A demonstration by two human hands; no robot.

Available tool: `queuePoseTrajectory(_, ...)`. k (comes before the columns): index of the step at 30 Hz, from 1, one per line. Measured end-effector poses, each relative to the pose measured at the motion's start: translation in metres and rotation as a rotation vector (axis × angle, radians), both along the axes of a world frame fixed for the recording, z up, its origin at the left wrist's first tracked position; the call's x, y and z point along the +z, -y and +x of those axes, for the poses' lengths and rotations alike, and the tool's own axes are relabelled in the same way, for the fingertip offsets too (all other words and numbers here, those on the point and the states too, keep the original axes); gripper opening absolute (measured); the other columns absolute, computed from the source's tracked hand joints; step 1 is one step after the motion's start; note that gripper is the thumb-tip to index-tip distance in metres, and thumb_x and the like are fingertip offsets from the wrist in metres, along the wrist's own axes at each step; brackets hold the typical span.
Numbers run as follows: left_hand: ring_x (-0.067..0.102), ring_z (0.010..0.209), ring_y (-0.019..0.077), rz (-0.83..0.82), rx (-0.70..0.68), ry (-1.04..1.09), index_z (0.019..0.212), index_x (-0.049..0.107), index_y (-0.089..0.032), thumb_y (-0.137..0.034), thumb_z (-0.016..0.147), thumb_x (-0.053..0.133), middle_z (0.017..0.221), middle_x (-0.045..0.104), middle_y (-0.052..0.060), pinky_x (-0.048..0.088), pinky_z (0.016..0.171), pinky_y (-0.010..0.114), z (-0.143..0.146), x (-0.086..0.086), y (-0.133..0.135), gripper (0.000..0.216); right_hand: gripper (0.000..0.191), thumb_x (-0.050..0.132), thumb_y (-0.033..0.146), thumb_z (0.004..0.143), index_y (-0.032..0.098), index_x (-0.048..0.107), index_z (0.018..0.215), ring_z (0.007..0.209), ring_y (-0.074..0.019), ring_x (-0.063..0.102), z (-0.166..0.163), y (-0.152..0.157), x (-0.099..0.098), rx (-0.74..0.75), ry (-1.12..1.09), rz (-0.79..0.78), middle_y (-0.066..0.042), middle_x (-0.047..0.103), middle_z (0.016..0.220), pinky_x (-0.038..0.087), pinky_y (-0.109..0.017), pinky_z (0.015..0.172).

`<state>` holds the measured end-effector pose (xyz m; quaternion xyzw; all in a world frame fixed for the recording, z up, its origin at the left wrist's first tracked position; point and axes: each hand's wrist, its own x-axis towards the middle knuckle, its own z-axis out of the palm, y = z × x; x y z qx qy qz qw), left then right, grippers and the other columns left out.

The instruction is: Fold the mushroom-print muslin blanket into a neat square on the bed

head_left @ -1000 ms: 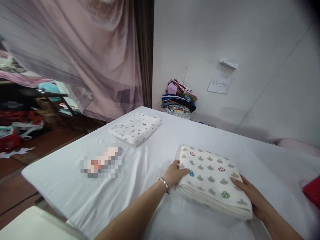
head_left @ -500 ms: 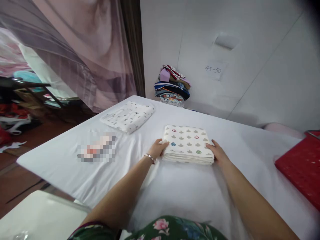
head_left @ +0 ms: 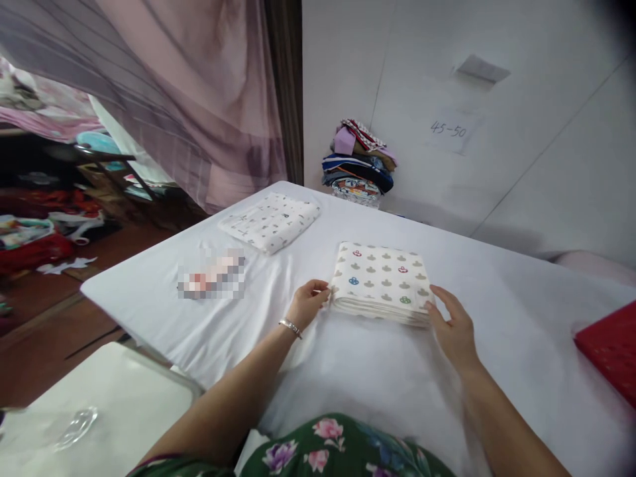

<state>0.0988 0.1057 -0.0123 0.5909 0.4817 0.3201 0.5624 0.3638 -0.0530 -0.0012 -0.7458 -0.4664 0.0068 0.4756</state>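
Observation:
A folded cream cloth point(head_left: 380, 275) lies on the white-covered table in front of me, printed with grey mushroom shapes and a few red, blue and green ones. At its left edge, my left hand point(head_left: 309, 306) has thumb and fingers drawn together on the near corner; a silver bracelet circles that wrist. My right hand point(head_left: 453, 326) rests its fingertips against the right edge, thumb and fingers apart. A second folded white cloth point(head_left: 271, 222) with small dark prints lies farther back on the left.
The table point(head_left: 497, 285) reaches toward a white wall. A stack of folded clothes point(head_left: 358, 162) stands beyond its far edge. A red basket-like item point(head_left: 609, 351) is at the right, a blurred-out item point(head_left: 211, 275) at the left. A white stool-like surface point(head_left: 104, 397) sits at lower left.
The view has shifted slightly left. My hands have loosened at the cloth's sides; the right thumb has come off its top to the near right corner. The cloth stays flat and folded.

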Motion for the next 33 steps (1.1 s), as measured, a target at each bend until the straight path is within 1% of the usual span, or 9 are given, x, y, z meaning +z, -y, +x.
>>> queuePoseTrajectory(2,0.053,0.061,0.01,0.208,-0.013,-0.069,0.08,0.061,-0.018,-0.03,0.072,0.058,0.069,0.058,-0.001,0.045,0.057,0.023,-0.001,-0.001,0.003,0.015,0.028,0.052,0.031,0.082,0.022,0.061,0.107,0.111,-0.023,0.05,-0.01,-0.006,0.002,0.162,0.174,0.072,-0.006,0.06,0.114,0.04,-0.043,0.095)
queuePoseTrajectory(5,0.054,0.068,0.01,0.552,-0.094,-0.103,0.083,0.062,-0.02,-0.022,0.073,0.053,0.084,0.058,0.001,0.046,0.061,0.023,-0.001,0.003,0.012,0.014,0.022,0.051,0.024,0.084,0.023,0.063,0.102,0.104,-0.0219,0.055,-0.027,-0.02,0.003,0.34,0.355,0.106,-0.005,0.065,0.102,0.042,-0.044,0.093)
queuePoseTrajectory(8,0.055,0.078,0.0126,0.726,-0.152,-0.166,0.091,0.06,-0.022,-0.015,0.069,0.054,0.092,0.056,0.002,0.047,0.068,0.025,0.002,0.008,0.021,0.024,0.021,0.048,0.023,0.086,0.023,0.062,0.101,0.097,-0.0211,0.057,-0.047,-0.034,0.005,0.432,0.43,0.075,-0.005,0.065,0.098,0.045,-0.042,0.087)
queuePoseTrajectory(11,0.055,0.084,0.0149,0.781,-0.1,-0.288,0.091,0.057,-0.021,-0.016,0.068,0.058,0.091,0.055,0.002,0.047,0.075,0.029,0.007,0.01,0.027,0.023,0.021,0.047,0.023,0.087,0.022,0.061,0.101,0.095,-0.0216,0.056,-0.063,-0.046,0.004,0.507,0.452,0.01,-0.007,0.063,0.099,0.045,-0.041,0.084)
queuePoseTrajectory(14,0.054,0.082,0.0149,0.778,-0.045,-0.372,0.085,0.054,-0.021,-0.019,0.07,0.058,0.088,0.054,0.001,0.045,0.073,0.029,0.012,0.008,0.028,0.016,0.021,0.048,0.025,0.086,0.02,0.06,0.103,0.094,-0.0221,0.054,-0.07,-0.054,-0.002,0.522,0.48,-0.053,-0.008,0.062,0.1,0.044,-0.041,0.083)
queuePoseTrajectory(18,0.052,0.078,0.0133,0.738,-0.026,-0.381,0.08,0.051,-0.021,-0.019,0.071,0.056,0.084,0.051,0.0,0.044,0.069,0.026,0.018,0.004,0.028,0.011,0.022,0.05,0.026,0.085,0.018,0.061,0.103,0.091,-0.0222,0.054,-0.072,-0.058,-0.007,0.516,0.517,-0.117,-0.009,0.061,0.099,0.044,-0.039,0.08)
queuePoseTrajectory(24,0.05,0.075,0.0123,0.731,-0.019,-0.379,0.077,0.047,-0.021,-0.015,0.07,0.052,0.082,0.05,-0.001,0.041,0.065,0.024,0.021,0.001,0.028,0.011,0.024,0.047,0.026,0.086,0.02,0.06,0.105,0.092,-0.0217,0.053,-0.08,-0.061,-0.001,0.526,0.496,-0.131,-0.008,0.061,0.101,0.043,-0.038,0.08)
queuePoseTrajectory(28,0.049,0.074,0.0128,0.818,-0.032,-0.379,0.078,0.045,-0.021,-0.013,0.071,0.049,0.08,0.049,-0.001,0.041,0.065,0.025,0.021,-0.002,0.026,0.011,0.024,0.046,0.027,0.087,0.02,0.06,0.105,0.089,-0.0216,0.053,-0.088,-0.067,-0.001,0.531,0.503,-0.131,-0.009,0.06,0.097,0.043,-0.037,0.077)
queuePoseTrajectory(33,0.049,0.073,0.0147,0.95,-0.069,-0.427,0.078,0.043,-0.021,-0.014,0.073,0.047,0.077,0.05,0.0,0.04,0.067,0.027,0.02,-0.002,0.026,0.009,0.025,0.044,0.029,0.088,0.018,0.06,0.104,0.085,-0.0205,0.051,-0.093,-0.073,-0.009,0.462,0.57,-0.122,-0.008,0.058,0.091,0.04,-0.034,0.074)
